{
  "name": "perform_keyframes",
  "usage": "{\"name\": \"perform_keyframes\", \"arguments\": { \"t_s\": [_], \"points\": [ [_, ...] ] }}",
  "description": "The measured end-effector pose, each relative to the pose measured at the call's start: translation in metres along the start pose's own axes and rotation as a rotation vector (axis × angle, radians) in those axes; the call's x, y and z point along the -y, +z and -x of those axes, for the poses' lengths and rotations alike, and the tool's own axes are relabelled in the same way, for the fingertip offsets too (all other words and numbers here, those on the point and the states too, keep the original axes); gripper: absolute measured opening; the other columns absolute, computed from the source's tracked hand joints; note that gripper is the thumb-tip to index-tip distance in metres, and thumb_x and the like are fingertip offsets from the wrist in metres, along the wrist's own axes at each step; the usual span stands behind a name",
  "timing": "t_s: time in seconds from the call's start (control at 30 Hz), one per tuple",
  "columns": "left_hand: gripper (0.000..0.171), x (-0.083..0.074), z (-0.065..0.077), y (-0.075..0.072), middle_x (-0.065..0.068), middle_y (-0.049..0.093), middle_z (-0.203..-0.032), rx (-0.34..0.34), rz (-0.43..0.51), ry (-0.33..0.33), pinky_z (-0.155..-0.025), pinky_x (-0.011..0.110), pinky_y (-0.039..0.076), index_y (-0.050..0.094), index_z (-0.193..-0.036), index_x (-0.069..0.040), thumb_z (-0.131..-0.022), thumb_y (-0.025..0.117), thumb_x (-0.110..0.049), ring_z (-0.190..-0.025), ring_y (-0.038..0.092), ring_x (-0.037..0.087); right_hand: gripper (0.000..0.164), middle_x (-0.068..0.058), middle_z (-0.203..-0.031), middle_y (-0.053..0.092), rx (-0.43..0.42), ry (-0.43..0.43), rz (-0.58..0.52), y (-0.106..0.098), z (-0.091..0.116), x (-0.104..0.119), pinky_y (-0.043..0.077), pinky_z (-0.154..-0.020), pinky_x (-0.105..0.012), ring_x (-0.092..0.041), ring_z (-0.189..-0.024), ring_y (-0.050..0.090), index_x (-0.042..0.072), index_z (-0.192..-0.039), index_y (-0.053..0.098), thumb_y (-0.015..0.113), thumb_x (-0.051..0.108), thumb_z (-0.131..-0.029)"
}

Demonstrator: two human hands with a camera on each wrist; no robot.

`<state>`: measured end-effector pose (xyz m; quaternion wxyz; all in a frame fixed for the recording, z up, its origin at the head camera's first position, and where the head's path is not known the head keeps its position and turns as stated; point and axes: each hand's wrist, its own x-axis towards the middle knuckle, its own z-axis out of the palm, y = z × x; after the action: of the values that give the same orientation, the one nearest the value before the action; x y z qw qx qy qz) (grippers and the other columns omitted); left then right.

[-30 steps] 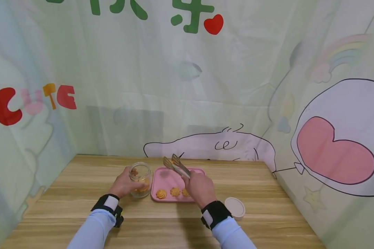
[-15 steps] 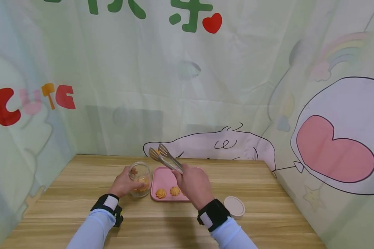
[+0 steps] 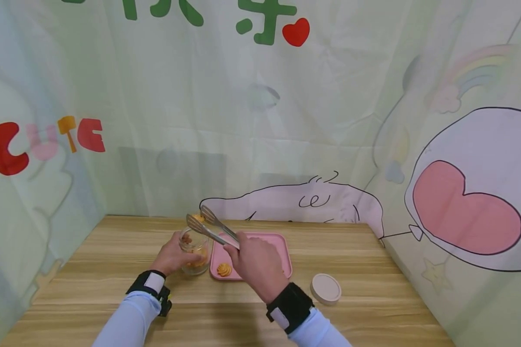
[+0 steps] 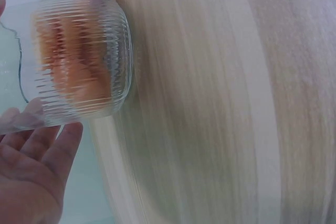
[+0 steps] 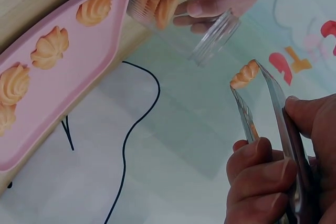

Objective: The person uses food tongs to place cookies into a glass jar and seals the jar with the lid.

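Fingers R grip tongs w/ cookie | Fingers L round jar | inner cookies blurry, cnt unclear

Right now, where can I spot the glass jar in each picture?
Head: the glass jar is in the lower half, left of centre, in the left hand.
Left wrist: at upper left, turned sideways.
Right wrist: near the top middle, tilted.
Shared landmark: the pink tray, only a sliver at the left wrist view's top edge.
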<state>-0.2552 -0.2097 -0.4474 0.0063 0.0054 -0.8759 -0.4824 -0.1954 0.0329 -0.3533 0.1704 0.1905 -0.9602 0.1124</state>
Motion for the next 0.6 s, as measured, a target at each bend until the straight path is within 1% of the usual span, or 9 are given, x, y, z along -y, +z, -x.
{"name": "perform_keyframes", "arguments": {
  "t_s": [0.07, 0.2, 0.33, 0.47, 0.6],
  "points": [
    [0.088, -0.0001, -0.0004, -0.0007, 0.032, 0.05, -0.145, 0.002, 0.003, -0.005, -0.11, 0.064, 0.038, 0.037, -0.143, 0.007, -0.08, 0.087, -0.028, -0.132, 0.049, 0.05, 0.047, 0.005, -0.059, 0.049, 0.003, -0.006, 0.006, 0.0015, 0.0006, 0.0013, 0.038, -0.042, -0.026, -0.01, -0.048, 0.045, 0.009, -0.125, 0.07, 0.062, 0.049, -0.101],
    [0.087, -0.0014, 0.0, -0.0013, 0.033, 0.05, -0.145, 0.006, -0.007, -0.009, -0.109, 0.065, 0.039, 0.037, -0.143, 0.006, -0.08, 0.087, -0.029, -0.131, 0.049, 0.051, 0.046, 0.005, -0.059, 0.049, -0.021, -0.032, 0.019, 0.0049, 0.003, 0.0021, 0.036, -0.041, -0.027, -0.01, -0.048, 0.044, 0.008, -0.124, 0.071, 0.063, 0.047, -0.101],
    [0.09, -0.0023, 0.0013, -0.0015, 0.035, 0.05, -0.144, 0.004, -0.019, -0.012, -0.108, 0.065, 0.04, 0.035, -0.145, 0.007, -0.081, 0.088, -0.029, -0.129, 0.051, 0.05, 0.046, 0.004, -0.061, 0.05, -0.037, -0.048, 0.023, 0.0058, 0.0047, 0.0021, 0.035, -0.041, -0.027, -0.01, -0.049, 0.044, 0.008, -0.123, 0.071, 0.062, 0.047, -0.101],
    [0.09, -0.0026, 0.0019, -0.0012, 0.035, 0.05, -0.144, 0.004, -0.021, -0.004, -0.109, 0.064, 0.039, 0.036, -0.144, 0.007, -0.08, 0.088, -0.029, -0.13, 0.05, 0.05, 0.045, 0.004, -0.061, 0.05, -0.036, -0.035, 0.014, 0.0038, 0.0039, 0.0015, 0.036, -0.041, -0.027, -0.011, -0.049, 0.044, 0.009, -0.124, 0.071, 0.062, 0.047, -0.101],
    [0.088, -0.0027, 0.0016, -0.0014, 0.034, 0.049, -0.145, 0.009, -0.021, -0.014, -0.11, 0.064, 0.038, 0.037, -0.142, 0.007, -0.081, 0.088, -0.029, -0.131, 0.049, 0.05, 0.044, 0.003, -0.062, 0.051, -0.02, -0.009, -0.002, 0.0016, 0.002, -0.0001, 0.036, -0.041, -0.027, -0.011, -0.049, 0.045, 0.009, -0.122, 0.072, 0.063, 0.047, -0.101]
  ]
}}
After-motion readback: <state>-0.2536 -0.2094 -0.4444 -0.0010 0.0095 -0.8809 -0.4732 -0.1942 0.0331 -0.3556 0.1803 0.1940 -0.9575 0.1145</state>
